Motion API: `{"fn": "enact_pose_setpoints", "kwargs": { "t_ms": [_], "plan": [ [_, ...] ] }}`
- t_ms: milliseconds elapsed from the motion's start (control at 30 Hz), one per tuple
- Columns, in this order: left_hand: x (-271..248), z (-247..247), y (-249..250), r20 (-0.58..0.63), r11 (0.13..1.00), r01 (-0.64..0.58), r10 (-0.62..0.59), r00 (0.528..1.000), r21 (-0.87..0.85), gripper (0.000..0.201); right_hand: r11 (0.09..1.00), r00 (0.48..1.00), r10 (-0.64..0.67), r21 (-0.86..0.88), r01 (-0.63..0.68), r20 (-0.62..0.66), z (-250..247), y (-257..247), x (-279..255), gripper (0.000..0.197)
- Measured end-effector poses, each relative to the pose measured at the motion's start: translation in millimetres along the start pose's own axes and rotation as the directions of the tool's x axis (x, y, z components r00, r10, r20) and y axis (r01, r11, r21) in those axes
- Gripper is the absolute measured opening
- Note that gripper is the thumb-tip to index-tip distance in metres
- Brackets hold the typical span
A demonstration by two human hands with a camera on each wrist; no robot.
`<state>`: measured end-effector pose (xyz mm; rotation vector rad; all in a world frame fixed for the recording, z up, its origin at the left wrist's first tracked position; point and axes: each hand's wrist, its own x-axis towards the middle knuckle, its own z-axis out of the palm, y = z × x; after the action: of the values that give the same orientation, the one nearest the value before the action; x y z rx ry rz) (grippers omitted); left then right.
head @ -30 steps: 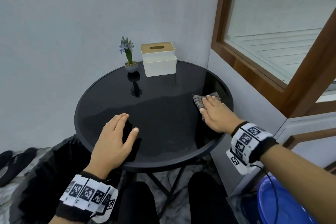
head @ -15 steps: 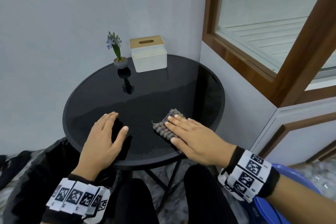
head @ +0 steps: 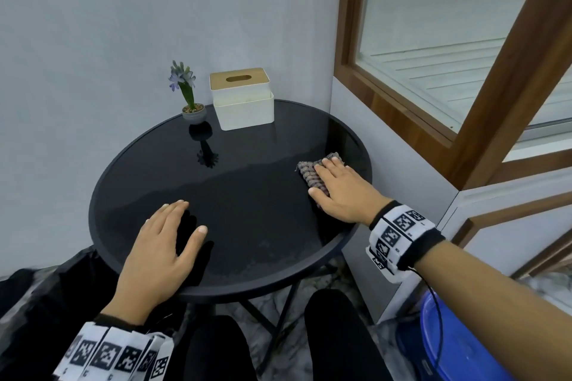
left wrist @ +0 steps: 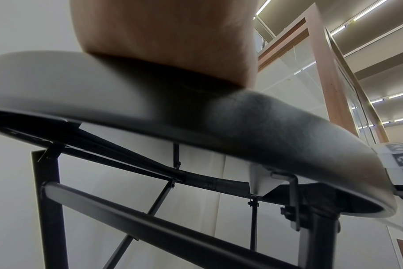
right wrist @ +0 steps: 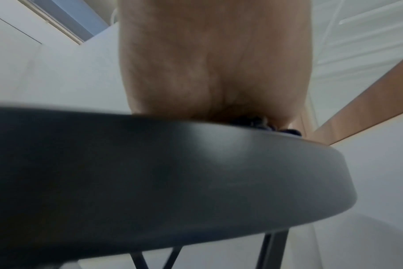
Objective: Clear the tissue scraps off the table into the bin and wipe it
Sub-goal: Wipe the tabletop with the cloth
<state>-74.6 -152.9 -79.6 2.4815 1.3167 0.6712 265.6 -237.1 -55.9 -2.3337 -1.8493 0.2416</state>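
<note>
Filling most of the head view was a round black glossy counter [head: 235,182] on a thin black folding frame, set in a corner between a pale wall and a wood-framed window [head: 458,40]. A blue bin [head: 445,346] stood on the floor at the near right, just below the right forearm. At the far edge of the counter sat a white tissue box [head: 244,105] with a tan slotted lid, and just left of it a small grey pot holding a purple flower [head: 188,96], mirrored in the glass. The left hand [head: 158,250] lay flat, palm down, near the counter's near-left rim, fingers straight and slightly spread, holding nothing. The right hand [head: 340,192] lay flat too, fingers straight and together, pressing down on a grey knobbly cloth [head: 308,175] near the right rim; the cloth's far and left edges showed beyond the fingertips. No tissue scraps could be seen on the counter. Both wrist views showed only the palm heels on the rim.
</note>
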Motion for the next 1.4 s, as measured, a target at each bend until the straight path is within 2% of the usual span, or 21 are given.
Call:
{"fn": "enact_pose_setpoints", "kwargs": {
  "t_ms": [100, 300, 467, 800, 933, 1133, 1300, 1400],
  "plan": [
    [-0.4, 0.3, 1.9, -0.006, 1.0, 0.002, -0.002, 1.0, 0.009, 0.07, 1.0, 1.0, 0.026, 0.009, -0.026, 0.013, -5.8, 11.7, 15.0, 0.069],
    [1.2, 2.0, -0.6, 0.001, 1.0, 0.002, -0.002, 1.0, 0.017, 0.076, 1.0, 1.0, -0.003, 0.02, 0.003, -0.008, -6.7, 30.2, 28.4, 0.069],
    [0.2, 1.0, 4.6, -0.017, 1.0, 0.013, -0.013, 1.0, 0.004, 0.065, 0.999, 0.999, -0.026, 0.027, 0.027, -0.038, -3.4, 37.7, 33.8, 0.069],
    [-1.0, -1.0, 4.2, -0.013, 1.0, 0.018, -0.018, 1.0, -0.006, 0.074, 0.998, 0.998, -0.017, 0.051, 0.021, -0.068, -5.2, 34.9, 30.5, 0.068],
    [-1.5, -3.2, 7.3, -0.024, 0.999, 0.037, -0.038, 0.999, -0.029, 0.066, 0.999, 0.997, -0.01, 0.051, 0.014, -0.072, -5.8, 30.5, 28.8, 0.065],
    [-1.9, -3.8, 9.3, -0.018, 0.998, 0.051, -0.051, 0.999, -0.033, 0.064, 0.997, 0.993, -0.004, 0.071, 0.013, -0.114, -0.2, 27.9, 29.6, 0.056],
    [-0.5, -3.0, 6.9, -0.014, 0.999, 0.025, -0.025, 1.0, -0.033, 0.065, 0.998, 0.99, -0.016, 0.063, 0.025, -0.138, 1.4, 30.1, 29.7, 0.057],
    [1.0, -2.0, 2.3, -0.002, 0.999, 0.005, -0.005, 1.0, -0.042, 0.072, 0.997, 0.993, -0.009, 0.081, 0.019, -0.117, -2.1, 29.2, 29.4, 0.058]
  ]
}}
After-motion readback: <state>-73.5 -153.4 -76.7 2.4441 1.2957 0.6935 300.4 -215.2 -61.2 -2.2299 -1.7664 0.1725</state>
